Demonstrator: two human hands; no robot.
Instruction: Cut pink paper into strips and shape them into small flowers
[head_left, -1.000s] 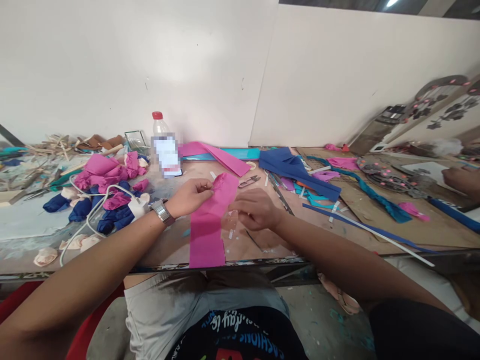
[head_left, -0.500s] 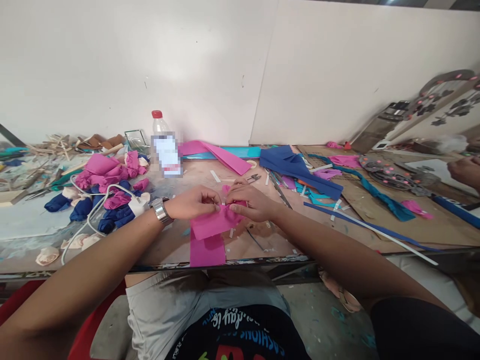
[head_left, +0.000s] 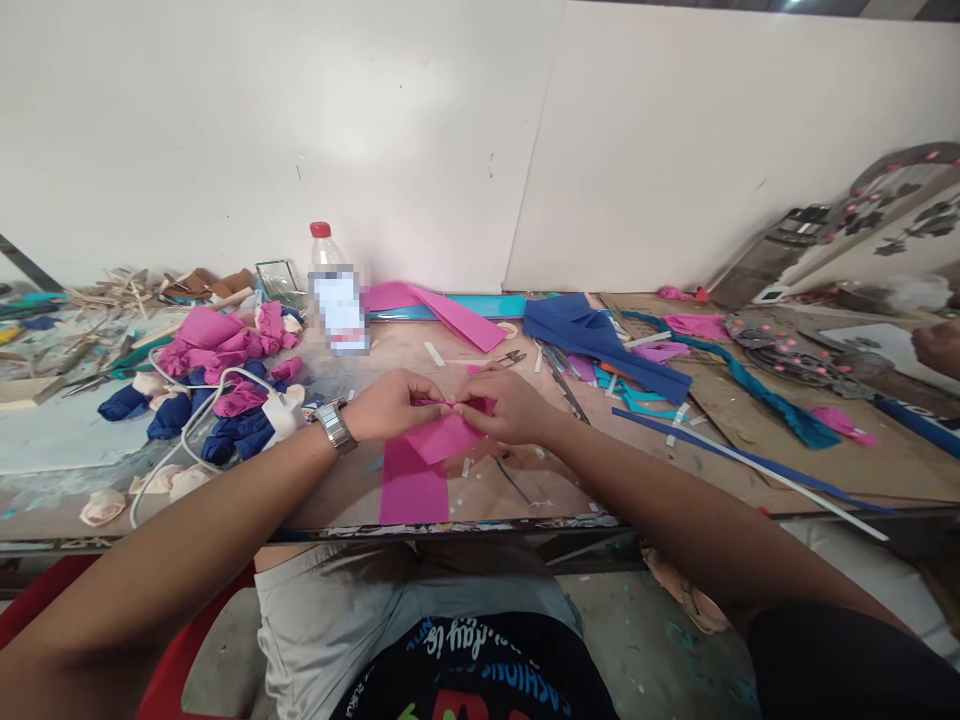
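Note:
A strip of pink crepe paper (head_left: 414, 488) hangs between my hands, its lower end lying flat at the table's front edge. My left hand (head_left: 395, 404), with a metal watch (head_left: 337, 427) on the wrist, pinches the strip's upper edge between thumb and fingers. Close beside it, my right hand (head_left: 504, 404) grips the gathered part of the same paper, fingers closed and thumb pressed in. Fingers hide most of the gathered bit; a small pink tip shows above the right hand. Behind the hands lie small snips (head_left: 512, 358).
Pink, blue and cream paper flowers (head_left: 206, 345) lie left with a white cable (head_left: 187, 425). A phone (head_left: 339, 312) leans on a bottle (head_left: 321, 240). Blue crepe paper (head_left: 600, 335), a white strip (head_left: 787, 475) and cardboard (head_left: 720, 400) lie right. Another person's hand (head_left: 937, 348) is far right.
My left hand has moved slightly right, bringing the fingertips of both hands together on the pink paper. The hanging flap of paper has shifted right and narrowed. The camera view has turned slightly.

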